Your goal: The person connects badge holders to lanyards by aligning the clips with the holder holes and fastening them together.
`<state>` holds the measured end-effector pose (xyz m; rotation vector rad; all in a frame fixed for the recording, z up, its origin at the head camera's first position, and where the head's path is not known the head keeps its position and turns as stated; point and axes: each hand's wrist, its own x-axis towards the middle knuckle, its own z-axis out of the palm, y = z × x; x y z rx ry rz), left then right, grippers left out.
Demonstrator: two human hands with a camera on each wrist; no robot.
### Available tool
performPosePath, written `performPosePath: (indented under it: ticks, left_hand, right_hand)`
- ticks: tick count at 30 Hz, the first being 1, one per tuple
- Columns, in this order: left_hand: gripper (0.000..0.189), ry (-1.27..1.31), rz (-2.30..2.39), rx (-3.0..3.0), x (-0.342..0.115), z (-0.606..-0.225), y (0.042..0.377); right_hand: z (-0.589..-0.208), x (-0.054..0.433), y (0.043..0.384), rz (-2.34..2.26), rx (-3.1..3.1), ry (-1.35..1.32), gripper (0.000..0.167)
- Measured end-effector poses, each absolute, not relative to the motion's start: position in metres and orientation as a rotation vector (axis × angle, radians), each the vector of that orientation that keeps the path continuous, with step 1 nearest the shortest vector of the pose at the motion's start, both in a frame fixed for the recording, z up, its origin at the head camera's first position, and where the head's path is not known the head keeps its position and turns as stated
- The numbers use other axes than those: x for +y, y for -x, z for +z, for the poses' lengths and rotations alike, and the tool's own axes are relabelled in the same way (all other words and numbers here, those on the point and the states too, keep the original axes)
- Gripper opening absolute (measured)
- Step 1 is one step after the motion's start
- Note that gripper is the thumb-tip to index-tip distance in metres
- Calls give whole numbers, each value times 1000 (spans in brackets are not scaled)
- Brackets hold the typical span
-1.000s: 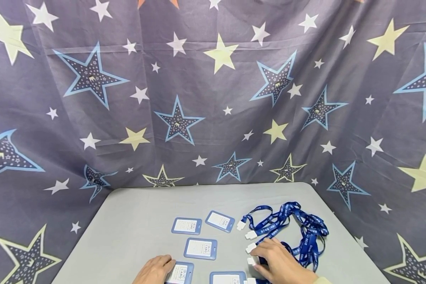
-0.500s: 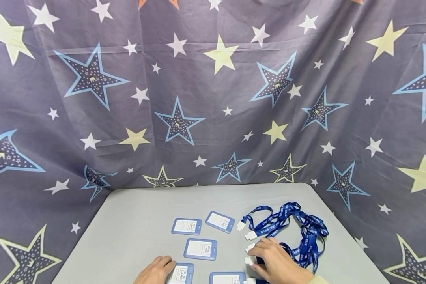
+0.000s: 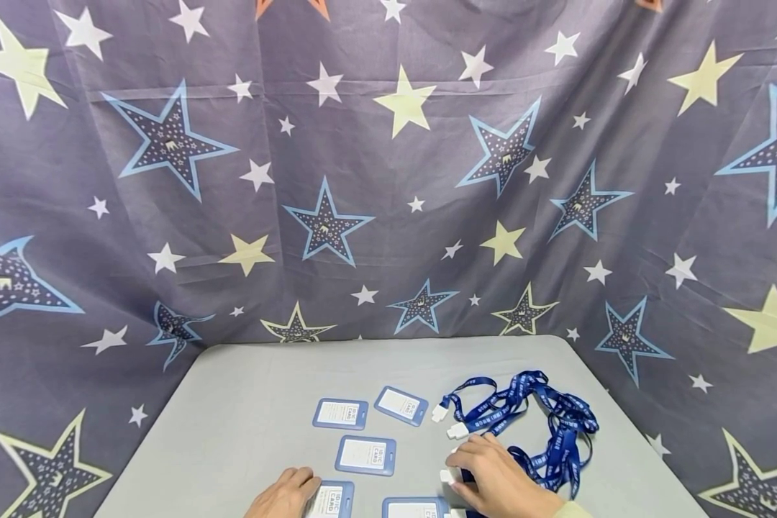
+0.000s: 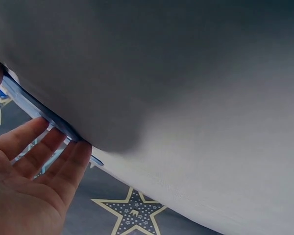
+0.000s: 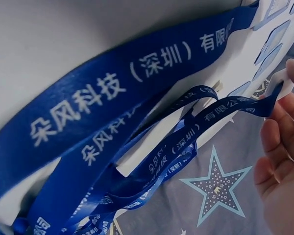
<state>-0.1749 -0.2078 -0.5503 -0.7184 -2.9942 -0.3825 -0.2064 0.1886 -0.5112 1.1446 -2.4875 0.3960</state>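
My left hand (image 3: 285,493) lies at the left end of a blue-framed ID card holder (image 3: 330,500), gripping it. In the left wrist view the fingers (image 4: 54,144) touch the edge of that card holder (image 4: 36,105), with the thumb farther along it. My right hand (image 3: 495,478) pinches the white clip (image 3: 450,476) of a blue lanyard between thumb and fingers. The right wrist view shows this clip (image 5: 279,84) at the fingertips, its printed blue lanyard (image 5: 230,105) trailing away from the hand. Another white clip is partly hidden under the right hand's fingers.
More card holders lie on the grey table (image 3: 233,403): a middle one (image 3: 365,455), two behind it (image 3: 340,413) and one at the front edge (image 3: 416,508). Several tangled lanyards (image 3: 560,424) lie at the right, their white clips (image 3: 439,412) facing left. A star-patterned curtain (image 3: 388,180) surrounds the table.
My right hand has shifted slightly left, drawing the pinched white clip toward the card holders. The left hand stays nearly still on its card holder.
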Motion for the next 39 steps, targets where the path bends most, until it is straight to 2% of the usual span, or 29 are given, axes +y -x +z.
performPosePath:
  ticks: [39]
  left_hand:
    - [104,722,-310,-3006,-205,-546,173]
  right_hand:
    - [-510,162,214,367,-2547,-1128,21]
